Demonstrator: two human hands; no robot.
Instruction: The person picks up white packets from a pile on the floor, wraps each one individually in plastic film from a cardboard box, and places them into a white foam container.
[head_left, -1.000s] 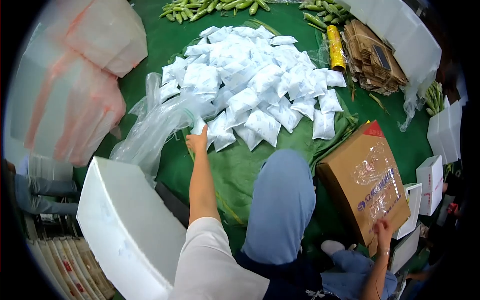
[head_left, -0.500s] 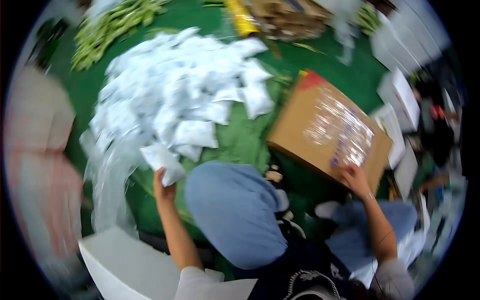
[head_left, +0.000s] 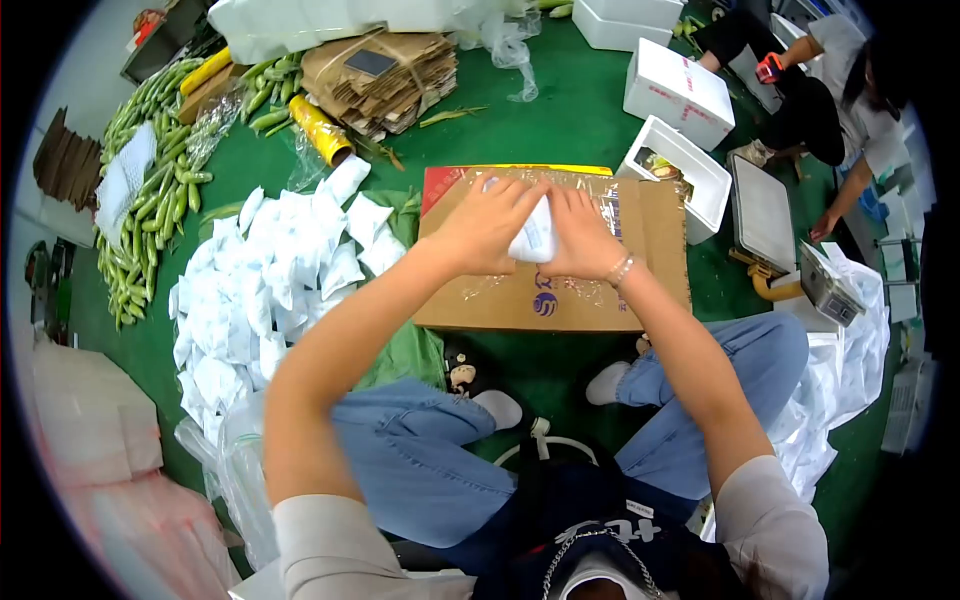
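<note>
Here they meet, over the cardboard box [head_left: 455,305], midway between its near and far edges: left hand [head_left: 487,225] and right hand [head_left: 584,238], fingers clamped on either side of a white packet [head_left: 536,238]. It looks light, soft, perhaps slick; a gentle squeeze across its plump middle seems safest.

- Illumination: bright, diffuse and fairly even over the green floor [head_left: 560,110].
- Glare: small glints on the clear tape [head_left: 606,212]; the white packets [head_left: 270,280] appear nearly washed out.
- Shadow: soft, along the near side of my cardboard box [head_left: 590,300].
- Sharpness: my left hand [head_left: 490,225] and right hand [head_left: 585,235] reasonably crisp; my left elbow [head_left: 310,450] slightly smeared.
- Distortion: wide-angle bowing, with black rounded corners.
</note>
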